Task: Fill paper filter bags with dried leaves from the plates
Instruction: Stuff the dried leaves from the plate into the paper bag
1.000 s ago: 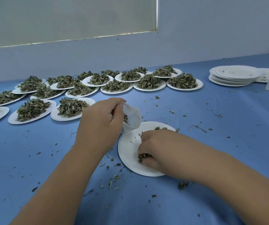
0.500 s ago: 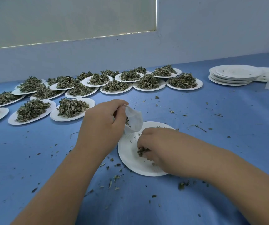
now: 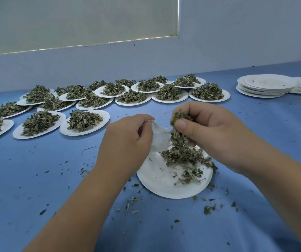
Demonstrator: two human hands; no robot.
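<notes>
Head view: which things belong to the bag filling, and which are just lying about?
In the job: left hand, paper filter bag, right hand, pinch of dried leaves, near plate, heaped plates behind.
Lying about: stack of empty plates, leaf crumbs on the blue cloth.

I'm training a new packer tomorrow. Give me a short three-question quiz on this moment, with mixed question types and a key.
1. True or false: the right hand pinches leaves above the plate.
2. Which hand holds the bag? A left, B right, C neither.
3. Fill in: the stack of empty plates lies at the table's far ____ side.

Key: 1 true; 2 A, the left hand; 3 right.
</notes>
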